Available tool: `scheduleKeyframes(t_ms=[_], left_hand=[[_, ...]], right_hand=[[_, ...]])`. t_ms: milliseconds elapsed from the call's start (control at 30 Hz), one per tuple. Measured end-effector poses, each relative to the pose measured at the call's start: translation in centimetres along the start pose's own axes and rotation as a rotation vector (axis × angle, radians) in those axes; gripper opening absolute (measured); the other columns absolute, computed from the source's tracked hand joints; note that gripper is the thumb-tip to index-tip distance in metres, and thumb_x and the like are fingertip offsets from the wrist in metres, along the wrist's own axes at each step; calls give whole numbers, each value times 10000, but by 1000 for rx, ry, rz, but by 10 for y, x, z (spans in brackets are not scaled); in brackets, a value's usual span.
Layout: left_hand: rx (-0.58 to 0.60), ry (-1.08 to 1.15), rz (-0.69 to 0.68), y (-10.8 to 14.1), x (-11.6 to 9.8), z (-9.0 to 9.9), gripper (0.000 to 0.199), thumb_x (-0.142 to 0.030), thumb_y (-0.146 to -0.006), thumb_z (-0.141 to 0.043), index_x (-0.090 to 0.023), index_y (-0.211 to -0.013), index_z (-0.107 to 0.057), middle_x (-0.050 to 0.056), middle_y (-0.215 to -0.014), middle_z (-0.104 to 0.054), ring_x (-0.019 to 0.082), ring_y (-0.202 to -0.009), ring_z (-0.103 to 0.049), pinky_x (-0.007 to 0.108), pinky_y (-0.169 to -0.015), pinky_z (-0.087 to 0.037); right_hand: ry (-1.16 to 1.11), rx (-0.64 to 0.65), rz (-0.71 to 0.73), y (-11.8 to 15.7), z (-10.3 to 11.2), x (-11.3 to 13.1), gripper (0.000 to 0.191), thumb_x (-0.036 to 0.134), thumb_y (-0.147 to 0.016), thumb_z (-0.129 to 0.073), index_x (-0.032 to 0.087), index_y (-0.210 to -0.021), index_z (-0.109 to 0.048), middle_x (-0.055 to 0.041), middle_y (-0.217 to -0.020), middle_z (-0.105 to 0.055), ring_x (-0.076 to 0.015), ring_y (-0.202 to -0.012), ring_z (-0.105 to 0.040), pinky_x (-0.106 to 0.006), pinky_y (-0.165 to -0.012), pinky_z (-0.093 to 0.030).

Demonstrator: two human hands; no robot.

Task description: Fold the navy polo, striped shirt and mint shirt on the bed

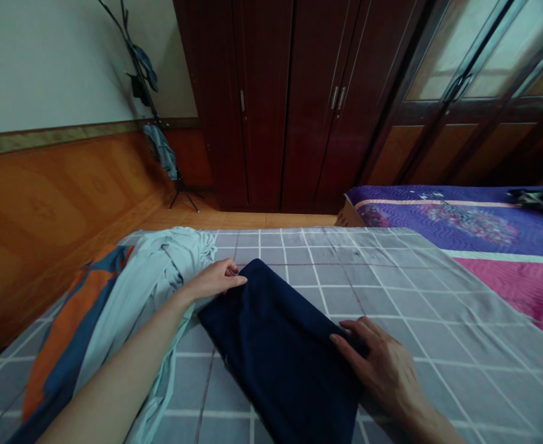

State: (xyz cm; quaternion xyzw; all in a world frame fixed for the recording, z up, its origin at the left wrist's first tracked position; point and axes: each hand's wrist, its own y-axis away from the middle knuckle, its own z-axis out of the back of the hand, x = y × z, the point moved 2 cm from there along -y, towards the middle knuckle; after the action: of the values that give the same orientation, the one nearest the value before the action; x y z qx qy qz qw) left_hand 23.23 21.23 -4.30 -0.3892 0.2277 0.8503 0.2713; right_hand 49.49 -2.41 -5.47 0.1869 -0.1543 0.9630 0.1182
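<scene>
A folded navy-blue garment (pixel 281 345) lies slantwise on the bed; its exact kind does not show. At its upper left edge is my left hand (pixel 213 279), fingers curled and thumb laid over the cloth, closed on that edge. My right hand (pixel 382 361) is at the right edge, its thumb on top of the fabric and its fingers along the border, closed on it. Left of the garment, partly behind my left forearm, is a heap of pale mint cloth (pixel 160 265). An orange and blue cloth (pixel 81 308) lies beside that heap.
Grey checked bedding (pixel 392 277) covers the bed beneath. Beyond its far edge stands a dark red wardrobe (pixel 262 123). A coat stand (pixel 153 111) with hanging items is at the back left. Another bed with a purple and pink cover (pixel 461 225) is at the right.
</scene>
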Motion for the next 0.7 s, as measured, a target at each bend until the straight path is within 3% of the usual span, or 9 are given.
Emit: scheduleKeyframes(t_ms=[133, 467, 600, 700], left_hand=[[154, -126, 12, 11, 3, 5, 319, -470, -700, -604, -156, -743, -564, -13, -671, -561, 148, -619, -511, 219, -524, -349], [169, -292, 14, 17, -2, 19, 218, -357, -640, -624, -174, -552, -545, -47, -518, -458, 124, -533, -433, 220, -494, -289], [60, -428, 26, 26, -15, 20, 195, -258, -628, -655, -182, -522, -509, -35, -525, -450, 149, -564, -460, 244, -547, -326], [-122, -496, -99, 32, -41, 8, 91, -245, -723, -621, -194, -796, -598, 10, -788, -581, 199, -781, -543, 292, -714, -401]], right_hand=[[21, -10, 16, 1, -3, -3, 394, 598, -841, -487, 262, -929, -672, -22, -814, -649, -200, -726, -655, -311, -614, -490], [41, -34, 56, 0, -4, -6, 432, 622, -834, -463, 250, -915, -668, -30, -785, -646, -206, -674, -651, -327, -569, -513], [88, -144, 177, 4, -3, -1, 414, 560, -842, -501, 230, -1059, -626, -75, -999, -654, -247, -843, -657, -373, -672, -547], [80, -208, 366, 12, -2, 14, 493, 485, -826, -565, 233, -1248, -521, -115, -1260, -557, -293, -1081, -581, -435, -833, -526]])
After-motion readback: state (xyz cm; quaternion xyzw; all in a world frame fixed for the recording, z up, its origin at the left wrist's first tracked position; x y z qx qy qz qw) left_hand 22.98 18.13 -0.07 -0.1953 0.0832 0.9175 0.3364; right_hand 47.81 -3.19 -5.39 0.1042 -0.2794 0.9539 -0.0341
